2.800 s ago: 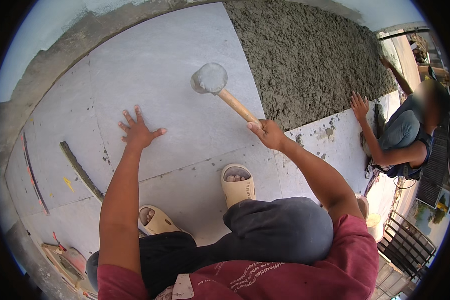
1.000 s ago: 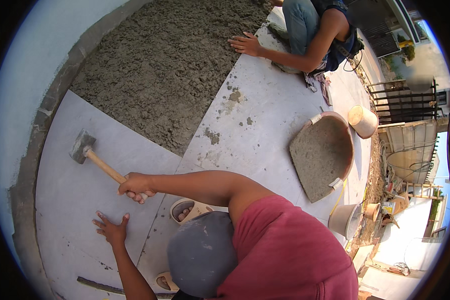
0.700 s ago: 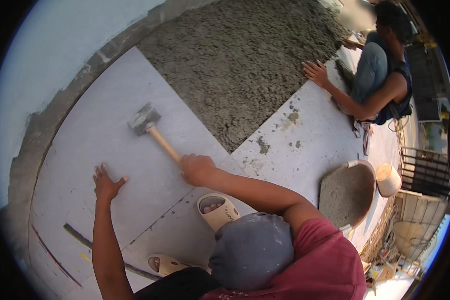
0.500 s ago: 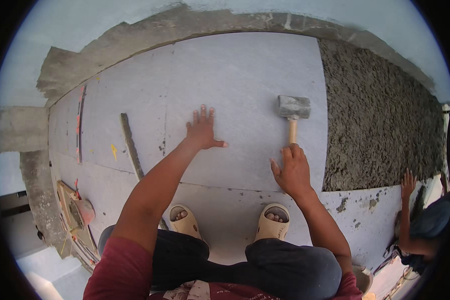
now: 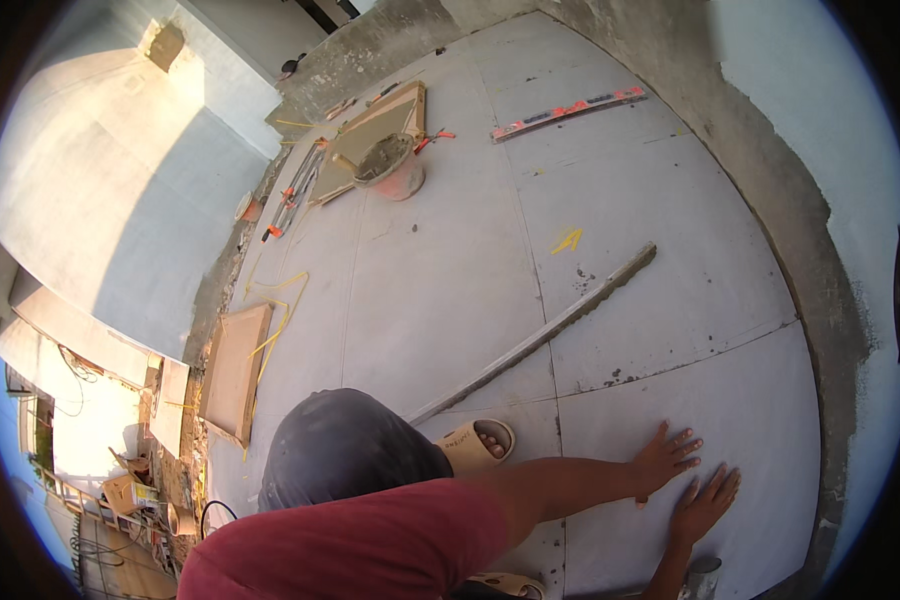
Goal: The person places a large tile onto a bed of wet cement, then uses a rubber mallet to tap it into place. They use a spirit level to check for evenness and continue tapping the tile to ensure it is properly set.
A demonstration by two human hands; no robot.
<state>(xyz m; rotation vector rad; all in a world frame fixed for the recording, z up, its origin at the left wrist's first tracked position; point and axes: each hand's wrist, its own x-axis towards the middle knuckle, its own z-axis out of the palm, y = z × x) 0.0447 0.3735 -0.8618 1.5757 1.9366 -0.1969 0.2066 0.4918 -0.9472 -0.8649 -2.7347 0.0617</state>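
My left hand (image 5: 665, 462) lies palm down with fingers spread on a large grey floor tile (image 5: 760, 400). Close beside it, my right hand (image 5: 705, 508) also rests open and flat on that tile, its forearm coming up from the lower edge. Next to the right forearm is the grey cylindrical head of a mallet (image 5: 704, 573), with no hand seen round it; its handle is hidden. A long straight bar (image 5: 570, 322) caked with mortar lies slantwise on the tiles to the left of my hands, reaching to beside my sandal (image 5: 477, 446).
A red spirit level (image 5: 570, 112) lies farther off on the tiles. A mortar bucket (image 5: 395, 175) stands by a wooden board (image 5: 370, 135) and a long orange-ended tool (image 5: 295, 190). A wooden frame (image 5: 238, 370) sits near the left edge. Bare-edged wall (image 5: 805, 170) borders the floor at right.
The view has swung left, showing more floor and the bucket. My right hand has let go of the mallet and now lies flat close to my left hand.
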